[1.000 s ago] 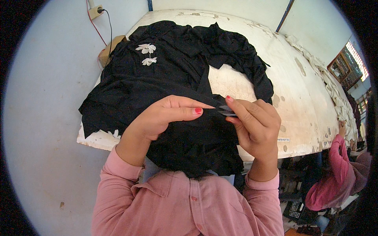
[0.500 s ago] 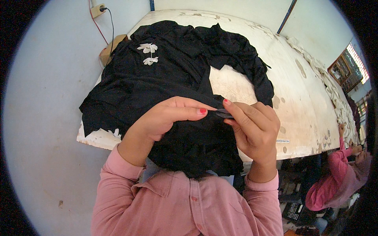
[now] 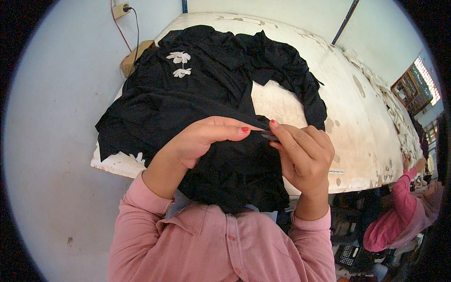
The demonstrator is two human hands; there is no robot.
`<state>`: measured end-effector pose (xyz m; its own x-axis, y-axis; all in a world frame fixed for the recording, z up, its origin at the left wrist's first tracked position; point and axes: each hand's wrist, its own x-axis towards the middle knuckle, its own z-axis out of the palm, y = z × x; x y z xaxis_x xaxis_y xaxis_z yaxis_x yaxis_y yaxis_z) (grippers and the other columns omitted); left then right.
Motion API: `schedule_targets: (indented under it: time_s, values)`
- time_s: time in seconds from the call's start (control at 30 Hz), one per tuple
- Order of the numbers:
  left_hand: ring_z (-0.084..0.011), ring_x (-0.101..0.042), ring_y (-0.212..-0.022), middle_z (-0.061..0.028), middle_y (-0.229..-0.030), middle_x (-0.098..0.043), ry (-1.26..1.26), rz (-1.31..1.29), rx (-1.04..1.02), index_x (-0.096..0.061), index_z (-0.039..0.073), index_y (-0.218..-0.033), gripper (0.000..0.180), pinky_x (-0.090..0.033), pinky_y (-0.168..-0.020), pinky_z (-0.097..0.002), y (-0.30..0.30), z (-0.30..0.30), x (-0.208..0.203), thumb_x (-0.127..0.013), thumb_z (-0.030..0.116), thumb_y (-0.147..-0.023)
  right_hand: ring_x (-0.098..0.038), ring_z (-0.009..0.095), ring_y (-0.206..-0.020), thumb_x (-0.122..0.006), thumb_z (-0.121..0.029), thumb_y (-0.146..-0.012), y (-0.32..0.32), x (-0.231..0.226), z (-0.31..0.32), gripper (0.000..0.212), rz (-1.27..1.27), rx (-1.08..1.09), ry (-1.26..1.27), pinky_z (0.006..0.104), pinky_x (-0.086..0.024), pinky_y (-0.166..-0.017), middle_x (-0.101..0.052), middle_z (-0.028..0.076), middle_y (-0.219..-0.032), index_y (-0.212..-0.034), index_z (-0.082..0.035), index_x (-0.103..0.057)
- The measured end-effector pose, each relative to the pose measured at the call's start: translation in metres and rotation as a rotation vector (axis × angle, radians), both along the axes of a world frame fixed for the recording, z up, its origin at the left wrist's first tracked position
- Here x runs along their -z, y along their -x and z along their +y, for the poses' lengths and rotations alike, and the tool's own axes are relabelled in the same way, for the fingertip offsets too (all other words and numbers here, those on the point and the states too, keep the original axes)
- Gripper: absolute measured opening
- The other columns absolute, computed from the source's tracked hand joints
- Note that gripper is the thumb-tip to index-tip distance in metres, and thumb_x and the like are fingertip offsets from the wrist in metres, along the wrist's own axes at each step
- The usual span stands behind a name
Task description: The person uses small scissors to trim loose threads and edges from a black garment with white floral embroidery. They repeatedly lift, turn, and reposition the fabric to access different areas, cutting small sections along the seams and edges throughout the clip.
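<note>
A black garment [image 3: 202, 89] lies spread over the table and hangs down over its front edge. Two white flower appliqués [image 3: 179, 58] show on its upper left part. With thumb and fingers pressed together, my left hand [image 3: 197, 138] pinches a fold of the black cloth. Close by its fingertips, my right hand [image 3: 307, 157] is closed around small dark snips [image 3: 268, 135], whose pointed end faces the left thumb. My right palm and fingers hide most of the tool. Whether its blades touch the cloth cannot be made out.
The stained white table [image 3: 345, 141] runs off to the right, with a heap of pale cloth [image 3: 380, 94] along its far side. A cardboard box [image 3: 136, 56] stands at the back left by the wall. Another person in a pink sleeve [image 3: 399, 211] works at the right.
Both hands stay nearly in place at the pinched cloth. The snips have turned slightly and show less of their blades. At the right, the other person's hands have shifted a little.
</note>
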<state>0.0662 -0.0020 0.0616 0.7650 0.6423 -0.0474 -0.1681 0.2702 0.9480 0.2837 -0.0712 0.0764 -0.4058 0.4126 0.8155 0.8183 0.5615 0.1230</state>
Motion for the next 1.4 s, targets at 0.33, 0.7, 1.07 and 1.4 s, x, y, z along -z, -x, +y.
schedule_targets:
  time_s: [0.33, 0.7, 1.07, 1.4]
  values:
    - [-0.0115, -0.059, -0.099, -0.0073, -0.106, -0.067, -0.038, -0.011, -0.052, -0.066, 0.001, -0.11, 0.031, -0.041, -0.092, -0.024, -0.001, -0.006, -0.007, -0.061, 0.022, -0.088, -0.051, 0.01, -0.058, -0.071, -0.014, -0.07, 0.003, -0.002, 0.0, 0.035, -0.042, 0.018, -0.022, 0.0259, -0.035, -0.049, -0.067, -0.003, -0.085, -0.105, -0.012, -0.069]
    - [-0.0124, -0.06, -0.093, -0.0067, -0.099, -0.068, -0.005, -0.016, -0.116, -0.069, 0.0, -0.105, 0.027, -0.043, -0.086, -0.0256, -0.004, -0.006, -0.004, -0.064, 0.019, -0.085, -0.05, 0.009, -0.058, -0.07, -0.015, -0.071, 0.005, -0.002, 0.0, 0.033, -0.079, 0.057, -0.079, 0.0259, -0.033, -0.049, -0.065, -0.004, -0.083, -0.103, -0.012, -0.07]
    - [-0.007, -0.058, -0.085, -0.0042, -0.094, -0.067, -0.203, 0.041, -0.14, -0.069, 0.003, -0.103, 0.024, -0.044, -0.078, -0.0206, -0.009, 0.003, 0.008, -0.065, 0.022, -0.089, -0.056, 0.018, -0.062, -0.073, -0.007, -0.066, 0.006, -0.001, 0.0, 0.04, 0.033, 0.001, 0.052, 0.0294, -0.039, -0.054, -0.064, 0.004, -0.086, -0.106, -0.01, -0.069]
    - [-0.0069, -0.058, -0.086, -0.002, -0.091, -0.067, -0.06, -0.048, -0.137, -0.07, 0.001, -0.095, 0.02, -0.043, -0.081, -0.0206, -0.004, -0.001, 0.001, -0.063, 0.02, -0.089, -0.055, 0.015, -0.062, -0.072, -0.014, -0.07, 0.002, 0.002, 0.004, 0.039, 0.042, -0.027, 0.043, 0.0297, -0.037, -0.052, -0.063, 0.0, -0.085, -0.109, -0.012, -0.068]
